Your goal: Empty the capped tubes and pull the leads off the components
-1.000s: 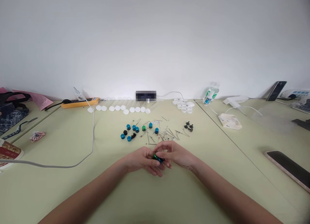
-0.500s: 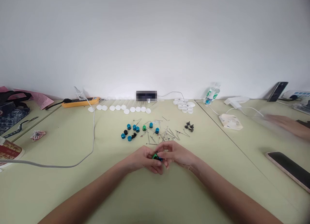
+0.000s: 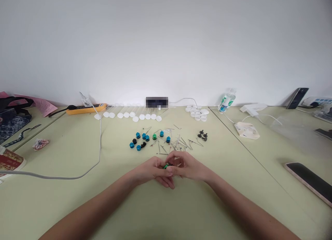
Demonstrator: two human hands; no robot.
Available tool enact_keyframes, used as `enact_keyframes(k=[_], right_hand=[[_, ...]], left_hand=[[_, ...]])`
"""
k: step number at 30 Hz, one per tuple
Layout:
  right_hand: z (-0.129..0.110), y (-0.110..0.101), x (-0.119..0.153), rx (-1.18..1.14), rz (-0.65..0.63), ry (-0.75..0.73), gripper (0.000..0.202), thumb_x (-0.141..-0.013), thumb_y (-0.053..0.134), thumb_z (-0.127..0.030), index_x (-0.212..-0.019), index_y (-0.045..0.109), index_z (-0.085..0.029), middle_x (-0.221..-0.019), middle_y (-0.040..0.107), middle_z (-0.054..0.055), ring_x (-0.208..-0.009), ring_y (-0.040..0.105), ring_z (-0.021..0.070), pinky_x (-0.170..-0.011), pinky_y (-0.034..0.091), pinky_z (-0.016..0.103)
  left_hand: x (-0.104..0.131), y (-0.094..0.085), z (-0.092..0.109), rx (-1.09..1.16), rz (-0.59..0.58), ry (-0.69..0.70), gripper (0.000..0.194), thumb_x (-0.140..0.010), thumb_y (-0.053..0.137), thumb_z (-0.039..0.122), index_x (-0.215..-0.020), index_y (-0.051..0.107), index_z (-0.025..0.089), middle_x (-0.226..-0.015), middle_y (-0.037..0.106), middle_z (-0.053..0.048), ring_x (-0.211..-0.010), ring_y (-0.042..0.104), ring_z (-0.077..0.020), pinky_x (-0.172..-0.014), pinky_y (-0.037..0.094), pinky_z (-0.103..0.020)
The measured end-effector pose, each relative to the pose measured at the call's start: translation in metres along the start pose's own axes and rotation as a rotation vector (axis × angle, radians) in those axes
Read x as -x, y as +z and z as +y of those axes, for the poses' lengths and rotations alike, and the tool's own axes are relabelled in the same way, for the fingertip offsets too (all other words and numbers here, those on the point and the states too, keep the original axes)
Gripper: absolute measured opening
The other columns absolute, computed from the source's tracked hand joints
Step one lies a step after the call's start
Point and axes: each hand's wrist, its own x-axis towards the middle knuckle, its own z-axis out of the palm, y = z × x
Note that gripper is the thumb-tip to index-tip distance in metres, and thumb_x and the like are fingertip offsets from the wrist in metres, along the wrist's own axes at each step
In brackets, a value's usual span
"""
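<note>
Close together over the near middle of the table, my left hand [image 3: 153, 170] and my right hand [image 3: 185, 166] are both closed on one small green and black part [image 3: 166, 166]. Fingers cover most of it, so its full shape is hidden. Just beyond my hands lie several thin metal rods [image 3: 178, 142], some bent, scattered loosely. To their left stand several small blue knob-like parts [image 3: 147, 138], a green one [image 3: 154, 136] and black pieces [image 3: 143, 145]. A small group of dark knobbed parts [image 3: 202, 135] sits to the right of the rods.
White discs [image 3: 142, 117] on clear stems line the wall side, with more white discs [image 3: 197, 112] further right. A grey cable [image 3: 100, 143] crosses the left side from an orange power strip [image 3: 86, 109]. A bottle [image 3: 227, 100] and a dark long case [image 3: 308, 179] are on the right.
My fingers have shifted on the green and black part, and the blue that showed beside it is now hidden. Another person's hand at the far right has left the view.
</note>
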Motion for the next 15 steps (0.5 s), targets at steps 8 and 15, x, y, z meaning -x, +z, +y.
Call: enact_keyframes(k=[8, 15], right_hand=[[-0.002, 0.0012, -0.0005, -0.082, -0.053, -0.024, 0.022, -0.08, 0.056, -0.037, -0.09, 0.051, -0.017, -0.07, 0.052, -0.001, -0.062, 0.051, 0.0097, -0.053, 0.039, 0.021], [-0.0054, 0.0004, 0.0008, -0.005, -0.017, -0.047, 0.02, -0.081, 0.055, -0.034, -0.09, 0.051, -0.018, -0.071, 0.053, -0.001, -0.063, 0.051, 0.01, -0.054, 0.038, 0.021]], left_hand=[[0.0016, 0.0021, 0.0035, 0.009, -0.013, -0.003, 0.025, -0.072, 0.064, 0.034, -0.08, 0.065, 0.011, -0.078, 0.069, -0.009, -0.077, 0.066, -0.0192, -0.075, 0.05, -0.031], [0.0021, 0.0028, 0.0045, 0.019, -0.02, -0.012, 0.025, -0.072, 0.064, 0.035, -0.08, 0.065, 0.011, -0.078, 0.069, -0.009, -0.077, 0.066, -0.0187, -0.073, 0.05, -0.03]])
